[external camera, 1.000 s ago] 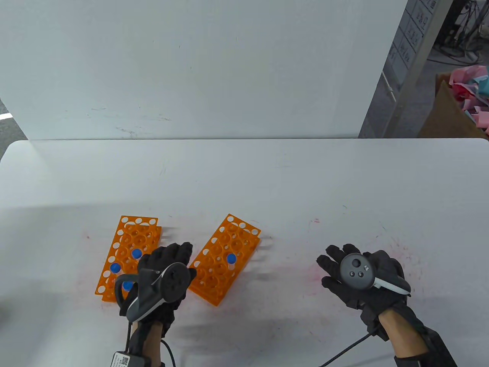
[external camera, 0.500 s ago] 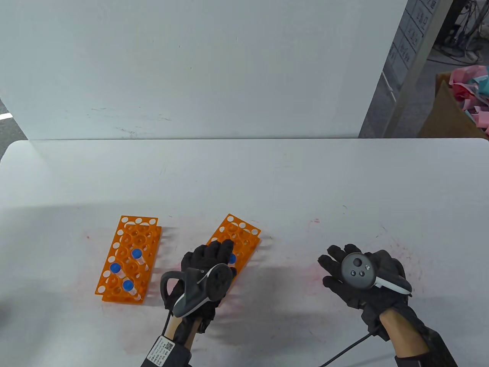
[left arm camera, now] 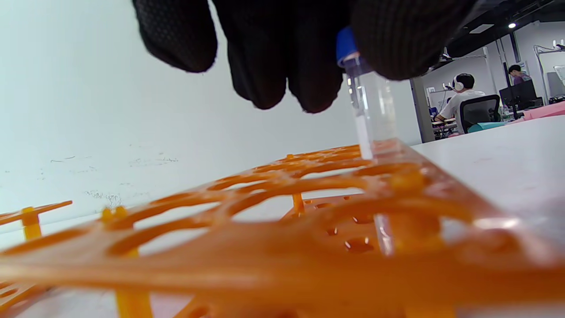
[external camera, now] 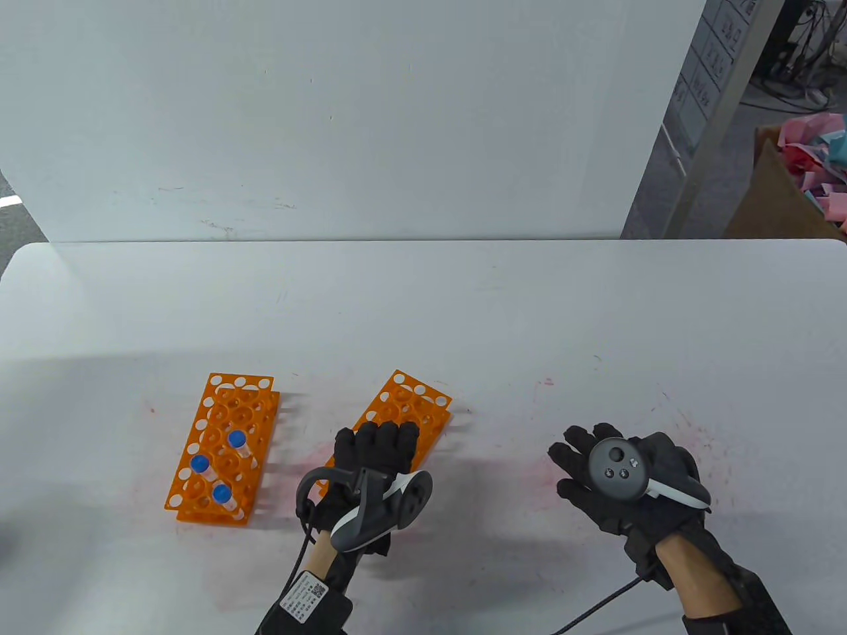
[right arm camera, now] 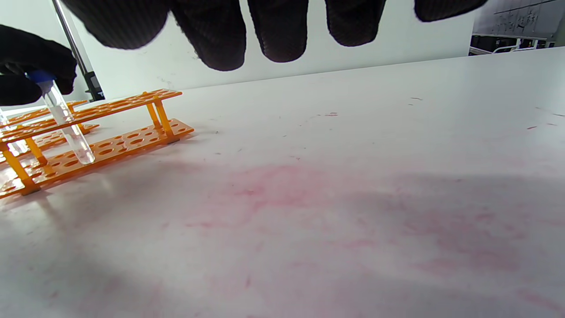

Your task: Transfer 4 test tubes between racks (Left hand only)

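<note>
Two orange racks lie on the white table. The left rack holds three blue-capped test tubes. My left hand is over the near half of the right rack and hides the tube there in the table view. In the left wrist view my fingers pinch the blue cap of a clear test tube that stands in the rack. The right wrist view shows the tube tilted, its bottom at the rack's lower plate. My right hand rests flat on the table, fingers spread, holding nothing.
A white backboard stands along the table's far edge. A cardboard box with coloured paper sits off the table at the right. Pink stains mark the tabletop between my hands.
My left hand moved right from the left rack to the right rack and closed its fingers on the cap of the tube standing there. The right hand has not moved.
</note>
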### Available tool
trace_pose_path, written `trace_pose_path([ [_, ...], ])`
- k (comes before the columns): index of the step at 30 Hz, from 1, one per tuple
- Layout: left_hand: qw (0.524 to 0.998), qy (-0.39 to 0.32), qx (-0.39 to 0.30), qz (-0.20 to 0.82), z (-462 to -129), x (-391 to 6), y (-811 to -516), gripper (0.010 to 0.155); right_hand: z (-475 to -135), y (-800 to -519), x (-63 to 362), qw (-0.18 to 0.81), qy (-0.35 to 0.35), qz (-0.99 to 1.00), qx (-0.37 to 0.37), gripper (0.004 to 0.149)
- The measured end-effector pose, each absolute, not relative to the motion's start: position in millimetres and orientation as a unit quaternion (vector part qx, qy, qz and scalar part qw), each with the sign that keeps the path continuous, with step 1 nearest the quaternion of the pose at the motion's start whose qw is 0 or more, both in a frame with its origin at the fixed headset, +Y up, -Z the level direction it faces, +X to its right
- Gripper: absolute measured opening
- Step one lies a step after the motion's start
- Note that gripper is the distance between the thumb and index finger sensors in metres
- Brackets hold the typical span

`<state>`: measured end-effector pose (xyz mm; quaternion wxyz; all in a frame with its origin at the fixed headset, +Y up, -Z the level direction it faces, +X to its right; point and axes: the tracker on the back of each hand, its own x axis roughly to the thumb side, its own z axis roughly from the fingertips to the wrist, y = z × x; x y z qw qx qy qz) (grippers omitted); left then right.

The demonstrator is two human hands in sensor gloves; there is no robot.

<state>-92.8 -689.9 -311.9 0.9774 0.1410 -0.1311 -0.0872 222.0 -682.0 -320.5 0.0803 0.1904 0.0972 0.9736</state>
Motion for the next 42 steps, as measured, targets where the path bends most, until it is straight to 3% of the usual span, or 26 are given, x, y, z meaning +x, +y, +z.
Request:
trace_pose_path([
  [18, 0.977, -0.136, 0.136, -0.09, -312.3, -91.4, -689.8, 0.055, -320.5, -679.4, 225.5, 0.083, 0.093, 0.974, 0.188, 0.061],
  [26, 0.973, -0.129, 0.183, -0.052, -305.0, -100.8, -677.9, 0.055, -320.9, -681.6, 224.8, 0.081, 0.097, 0.973, 0.192, 0.061],
  [42, 0.964, -0.085, 0.248, 0.05, -292.3, -155.0, -647.4, 0.055, -321.7, -683.8, 223.3, 0.078, 0.105, 0.973, 0.193, 0.06],
])
